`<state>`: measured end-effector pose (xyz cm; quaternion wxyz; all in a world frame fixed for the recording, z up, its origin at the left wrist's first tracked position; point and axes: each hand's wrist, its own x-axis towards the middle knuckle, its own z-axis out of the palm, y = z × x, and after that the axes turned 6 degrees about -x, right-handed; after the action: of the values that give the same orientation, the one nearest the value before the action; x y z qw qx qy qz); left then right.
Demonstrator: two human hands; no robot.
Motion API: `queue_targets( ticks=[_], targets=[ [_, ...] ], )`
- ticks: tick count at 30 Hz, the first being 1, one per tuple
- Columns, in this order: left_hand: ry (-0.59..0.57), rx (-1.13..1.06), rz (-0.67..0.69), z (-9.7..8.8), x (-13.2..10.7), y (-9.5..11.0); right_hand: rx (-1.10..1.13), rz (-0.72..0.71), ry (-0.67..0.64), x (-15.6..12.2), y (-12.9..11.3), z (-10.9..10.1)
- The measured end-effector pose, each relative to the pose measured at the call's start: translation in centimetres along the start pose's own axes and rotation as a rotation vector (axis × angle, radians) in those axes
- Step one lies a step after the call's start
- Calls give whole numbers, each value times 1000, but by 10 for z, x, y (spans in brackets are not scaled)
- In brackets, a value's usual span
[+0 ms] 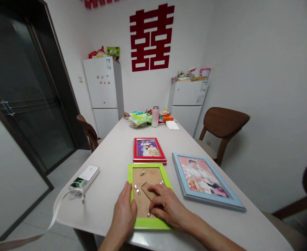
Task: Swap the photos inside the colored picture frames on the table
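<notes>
A lime-green picture frame (153, 223) lies face down on the table, its brown backing board (143, 205) showing. Several small metal clips sit on the board, among them a left clip (137, 189) and a top clip (143, 173). A dark bent line, apparently the stand's outline, runs across the middle. My left hand (124, 209) grips the frame's left edge, fingers along the side. Over the lower right of the board, my right hand (167, 205) is curled, with thumb and index finger pinched at the bottom clip (148, 214). Its palm hides part of the frame's right side.
Beyond the green frame lies a red photo frame (149, 160), with a light-blue photo frame (208, 177) to the right. A power bank (87, 176) with a white cable is at left. A pink bottle (155, 116) and snack bags (140, 119) stand farther back. Chairs flank the table.
</notes>
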<state>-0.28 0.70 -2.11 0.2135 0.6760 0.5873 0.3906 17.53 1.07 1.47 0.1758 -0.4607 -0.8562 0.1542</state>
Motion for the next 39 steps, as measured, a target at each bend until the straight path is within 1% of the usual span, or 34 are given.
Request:
queue_targets(
  ticks=[3,7,12,16,18,22,23,25,27,29,32,34,37,39],
  targets=[
    [-11,-2,5,0,-1,0,5,25,61,3,1,5],
    [-13,-4,7,1,-2,1,-19,142,150,3,1,7],
    [-30,-32,0,0,-4,0,-62,186,140,7,0,4],
    [-54,-120,-52,-2,0,3,-83,203,120,12,-3,-9],
    [-45,-205,-96,-4,2,7,-103,205,127,14,-8,-16],
    [18,-637,-224,-13,8,16,-68,163,171,17,-24,-23],
    [14,-728,-260,-17,9,16,-40,138,180,17,-27,-23],
    [-18,-824,-321,-27,11,14,30,92,200,16,-31,-23],
    [-49,-873,-359,-35,11,9,89,85,216,14,-29,-22],
    [-74,-926,-393,-39,9,4,128,124,216,10,-23,-19],
    [-107,-989,-426,-33,5,4,159,187,230,6,-12,-13],
    [-136,-1013,-430,-27,4,8,161,211,285,4,-5,-11],
    [-175,-1006,-423,-21,3,15,188,249,353,2,2,-10],
    [-174,-980,-413,-20,5,17,242,273,378,0,6,-9]
  ],
)
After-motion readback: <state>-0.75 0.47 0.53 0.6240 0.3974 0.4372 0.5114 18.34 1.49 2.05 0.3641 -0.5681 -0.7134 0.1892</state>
